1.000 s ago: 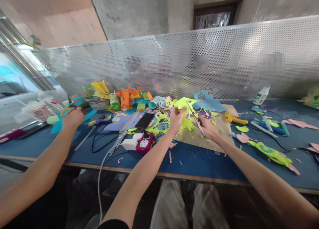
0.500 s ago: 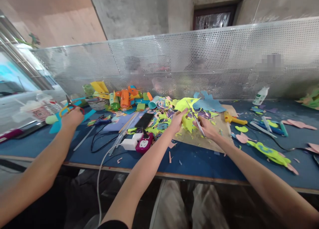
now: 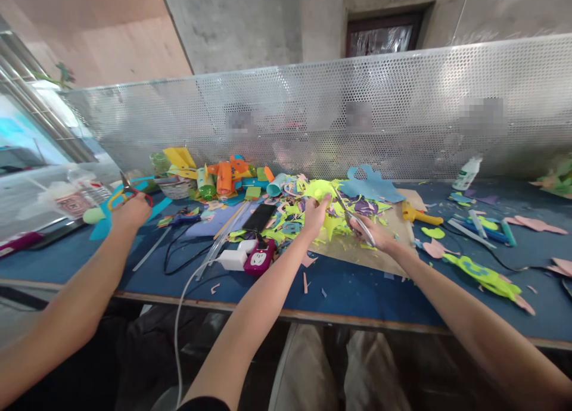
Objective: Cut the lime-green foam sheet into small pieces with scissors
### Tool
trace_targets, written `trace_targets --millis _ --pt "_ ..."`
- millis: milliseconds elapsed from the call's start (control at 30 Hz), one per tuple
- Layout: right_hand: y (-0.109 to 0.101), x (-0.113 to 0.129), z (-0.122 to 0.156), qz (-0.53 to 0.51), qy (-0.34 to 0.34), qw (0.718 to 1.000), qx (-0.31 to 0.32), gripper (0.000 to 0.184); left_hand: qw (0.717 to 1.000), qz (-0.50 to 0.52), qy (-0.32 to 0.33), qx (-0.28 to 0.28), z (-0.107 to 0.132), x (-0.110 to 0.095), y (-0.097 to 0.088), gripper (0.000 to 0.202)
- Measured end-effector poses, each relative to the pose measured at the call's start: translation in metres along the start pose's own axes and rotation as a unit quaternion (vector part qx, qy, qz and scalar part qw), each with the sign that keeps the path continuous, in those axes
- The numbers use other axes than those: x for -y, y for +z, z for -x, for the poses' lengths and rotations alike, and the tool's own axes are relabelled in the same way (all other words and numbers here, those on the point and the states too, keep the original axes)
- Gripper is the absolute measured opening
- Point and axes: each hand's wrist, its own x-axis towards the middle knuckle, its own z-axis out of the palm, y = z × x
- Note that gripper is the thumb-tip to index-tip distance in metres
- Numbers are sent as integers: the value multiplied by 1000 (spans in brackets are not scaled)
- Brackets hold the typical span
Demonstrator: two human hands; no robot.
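Note:
My left hand [image 3: 315,213] pinches a neon yellow paper piece [image 3: 328,223] above the brown board [image 3: 393,232]. My right hand [image 3: 374,234] is closed on silver scissors [image 3: 353,217] whose blades point up and left into that yellow paper. At the far left, another person's hand [image 3: 130,211] grips scissors with yellow and red handles [image 3: 123,193] over a light blue sheet.
A heap of coloured paper scraps and rolls [image 3: 223,178] lies behind a black phone [image 3: 260,216]. A white and magenta power strip [image 3: 250,257] with cables sits near the front. A yellow cutter [image 3: 417,214], pens, a white bottle [image 3: 468,171] and a perforated metal screen [image 3: 402,101] are nearby.
The yellow paper has dropped lower and is more crumpled in my left hand. My right hand with the scissors shifted slightly left. The other person's hand stayed put.

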Motion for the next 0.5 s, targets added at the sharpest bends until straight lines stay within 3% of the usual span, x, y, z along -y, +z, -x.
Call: trace_targets --millis 167,500 --pt "-5 5 4 -21 9 999 38 54 1000 -24 9 -13 2 -6 2 51" --pt "4 2 1 -46 -10 999 19 56 998 -48 20 -32 2 -3 1 51"
